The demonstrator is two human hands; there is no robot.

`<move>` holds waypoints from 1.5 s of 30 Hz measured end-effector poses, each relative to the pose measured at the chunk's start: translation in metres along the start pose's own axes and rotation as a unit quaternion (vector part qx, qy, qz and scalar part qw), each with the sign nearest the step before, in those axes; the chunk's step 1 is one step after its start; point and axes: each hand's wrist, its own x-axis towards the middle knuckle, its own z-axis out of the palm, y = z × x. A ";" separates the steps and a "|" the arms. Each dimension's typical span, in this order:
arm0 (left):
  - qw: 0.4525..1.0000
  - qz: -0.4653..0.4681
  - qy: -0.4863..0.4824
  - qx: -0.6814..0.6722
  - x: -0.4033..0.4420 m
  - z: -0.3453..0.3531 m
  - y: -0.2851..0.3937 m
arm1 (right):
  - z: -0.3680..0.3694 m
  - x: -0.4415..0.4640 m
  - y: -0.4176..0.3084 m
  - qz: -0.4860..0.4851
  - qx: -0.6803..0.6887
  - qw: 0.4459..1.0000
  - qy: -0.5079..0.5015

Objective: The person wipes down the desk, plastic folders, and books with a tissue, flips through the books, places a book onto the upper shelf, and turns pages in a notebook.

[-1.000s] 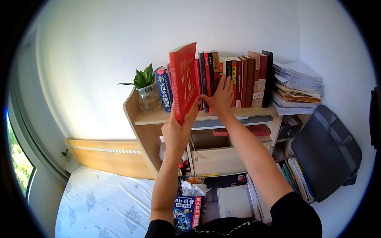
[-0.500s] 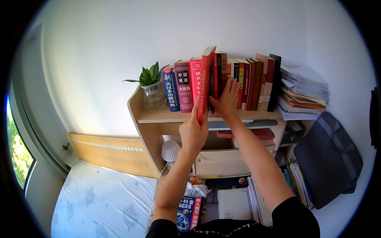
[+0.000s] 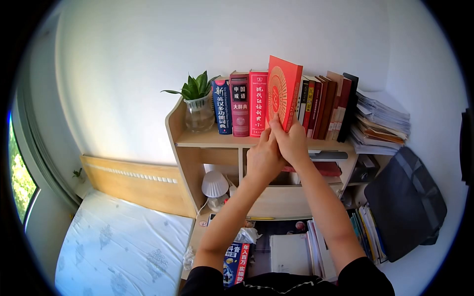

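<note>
In the head view, the left hand [image 3: 265, 157] and the right hand [image 3: 292, 143] are close together, touching, both grasping the lower end of an upright red book [image 3: 284, 93], the left around its bottom and the right with fingers against its lower cover; the book is in front of the upright row on the top shelf [image 3: 224, 141], its top rising above the other books and its cover with a round pale pattern turned partly toward the camera; just to its left stands a pink-red dictionary [image 3: 258, 103], then a dark pink dictionary [image 3: 240, 111] and a blue dictionary [image 3: 223, 108]; at the left end sits a green plant [image 3: 195, 88] in a clear glass vase [image 3: 200, 116]; to the right of the red book are several thin books [image 3: 309, 103], brown books [image 3: 326, 109] and a black binder [image 3: 349, 108], beside a stack of papers [image 3: 380, 118]; below, a white lamp [image 3: 215, 185] stands behind the left forearm, and a dark bag [image 3: 407, 202] leans at the right; a blue-and-red book [image 3: 236, 264] and a white folder [image 3: 290, 252] lie lower down, near a mattress [image 3: 123, 241] at the left.
</note>
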 end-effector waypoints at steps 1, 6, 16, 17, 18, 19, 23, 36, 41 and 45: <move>1.000 0.002 0.000 -0.003 0.004 -0.005 -0.005 | 0.002 0.002 -0.001 0.007 0.019 0.999 0.037; 0.929 -0.046 -0.286 -0.230 0.052 -0.047 -0.053 | 0.000 -0.006 -0.013 0.049 0.128 0.987 0.084; 0.963 0.193 0.090 0.167 0.145 0.018 -0.080 | 0.017 -0.016 -0.013 0.028 0.137 0.981 0.136; 0.958 0.203 0.077 0.188 0.145 0.018 -0.083 | 0.017 -0.017 -0.012 0.028 0.155 0.978 0.136; 0.952 0.212 0.099 0.196 0.146 0.018 -0.083 | 0.018 -0.017 -0.010 0.030 0.153 0.978 0.137; 0.953 0.212 0.097 0.195 0.148 0.017 -0.084 | 0.018 -0.017 -0.007 0.013 0.153 0.982 0.111; 0.952 0.214 0.110 0.188 0.150 0.006 -0.081 | 0.016 -0.021 -0.006 -0.025 0.080 0.993 0.087; 0.961 0.172 0.083 0.202 0.153 0.000 -0.076 | 0.012 -0.024 0.005 -0.016 0.029 0.993 0.116; 0.963 0.174 0.101 0.179 0.152 0.000 -0.074 | 0.014 -0.029 0.007 -0.039 0.021 0.989 0.143; 0.967 0.175 0.103 0.151 0.153 0.001 -0.077 | 0.013 -0.029 0.005 -0.056 0.056 0.986 0.145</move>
